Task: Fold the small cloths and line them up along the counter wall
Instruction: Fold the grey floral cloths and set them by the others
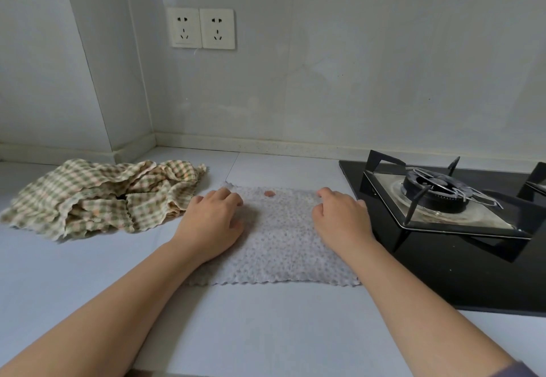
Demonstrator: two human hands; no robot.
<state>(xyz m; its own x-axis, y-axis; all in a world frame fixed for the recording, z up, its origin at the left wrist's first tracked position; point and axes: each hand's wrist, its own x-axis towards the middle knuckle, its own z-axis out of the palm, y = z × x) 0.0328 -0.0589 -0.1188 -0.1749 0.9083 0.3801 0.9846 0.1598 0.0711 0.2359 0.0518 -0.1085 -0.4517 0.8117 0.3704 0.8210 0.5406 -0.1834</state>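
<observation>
Two hands are down on the grey cloth [280, 246], which lies flat on the counter [266, 332] right in front, well short of the back wall [354, 81]; the left hand [211, 220] sits by the far left corner, fingers curled under with the tips hidden, so whether it grips I cannot tell; the right hand [342, 217] is at the far right corner, thumb and forefinger pinching the edge, its forearm hiding the cloth's right side; a small orange mark near the far edge is too small to make out; off to the left, a crumpled heap of checked cloths [97, 196], how many I cannot count; on the right the black stove [443, 273] lies just beside the cloth, one burner [434, 190] in view, a second cut off by the frame; two sockets [201, 28] on the wall above.
</observation>
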